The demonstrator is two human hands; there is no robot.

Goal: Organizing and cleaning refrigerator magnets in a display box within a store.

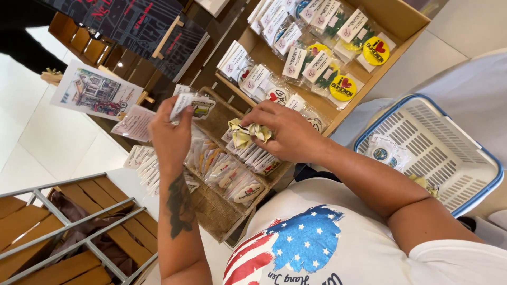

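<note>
1. At the bottom of the frame a white shirt [338, 248] with a star-and-stripe print is seen, worn by the person whose two forearms rise from it.
2. At the right, a white basket [475, 158] with a blue rim hangs over the right arm; small clear packets [385, 150] lie inside it.
3. At mid frame the right hand [288, 132] is closed on a crumpled yellow-and-white packet [248, 132], which is pinched at the fingertips. The packet juts toward the left of the frame, with its long axis about level, and it lies just above a burlap-lined tray [222, 216].
4. The tray holds a row of upright packets [232, 171]; the row runs from upper left to lower right, and the held packet touches or almost touches its upper end, which of the two cannot be told.
5. Left of centre, the left hand [170, 132] is closed on a small flat packet [193, 105], held up by its card header. This packet's long axis points toward the upper right, and it is apart from the tray. The right hand is the nearer one to the row.
6. Farther up, a cardboard box [401, 21] of round yellow badges and carded packets is seen.
7. At the upper left, a picture card [95, 92] stands on a small easel beside dark display boards.
</note>
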